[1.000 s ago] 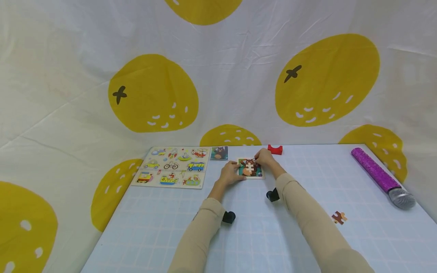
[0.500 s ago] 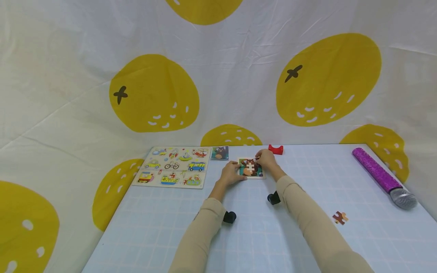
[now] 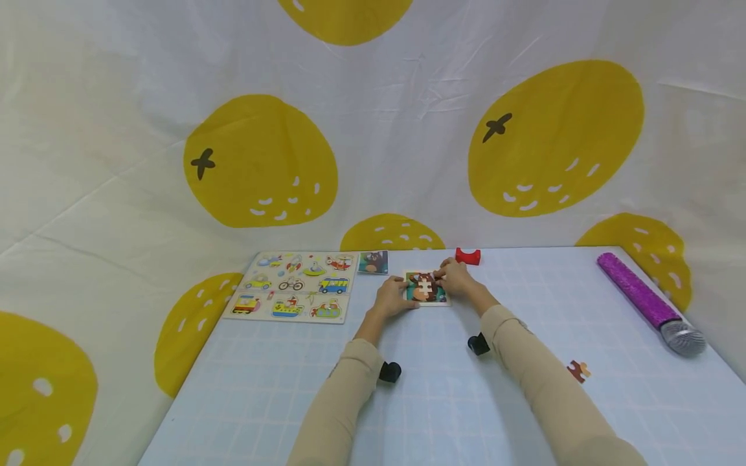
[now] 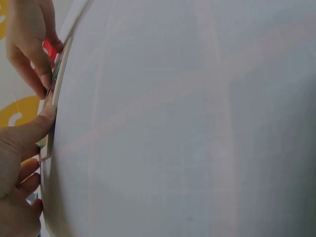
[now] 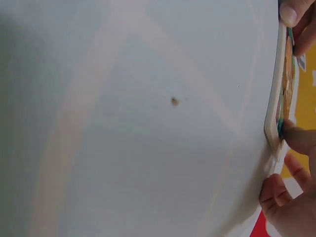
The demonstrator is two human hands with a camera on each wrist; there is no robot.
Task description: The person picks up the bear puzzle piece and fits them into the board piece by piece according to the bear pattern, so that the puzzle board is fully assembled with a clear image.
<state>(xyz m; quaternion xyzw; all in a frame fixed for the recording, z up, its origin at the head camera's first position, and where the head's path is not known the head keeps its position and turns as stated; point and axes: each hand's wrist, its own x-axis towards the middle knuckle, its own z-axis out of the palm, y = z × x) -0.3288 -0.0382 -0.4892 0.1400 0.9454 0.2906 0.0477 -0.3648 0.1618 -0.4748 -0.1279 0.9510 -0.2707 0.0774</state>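
A small square jigsaw puzzle [image 3: 425, 287] in a pale wooden frame lies on the table, showing a brown animal on green. A light cross-shaped gap is visible at its middle. My left hand [image 3: 390, 296] holds the frame's left side, its thumb [image 4: 42, 122] on the near edge and the fingers beyond. Over the top right corner is my right hand [image 3: 457, 278]; its thumb [image 5: 298, 138] touches the puzzle surface while the other fingers spread loosely past the frame. Nearer me on the right lies a loose brown-and-orange jigsaw piece [image 3: 579, 371].
A wooden vehicle puzzle board [image 3: 291, 287] lies at the left, with a small picture card [image 3: 373, 262] beside it. Behind my right hand stands a red notched block [image 3: 468, 257]. A purple glittery microphone [image 3: 638, 291] lies along the right side. A patterned curtain [image 3: 408, 162] hangs behind.
My right hand has shifted slightly right and its wrist has turned outward, with its fingertips still at the puzzle's top right corner. The left hand keeps its place on the frame.
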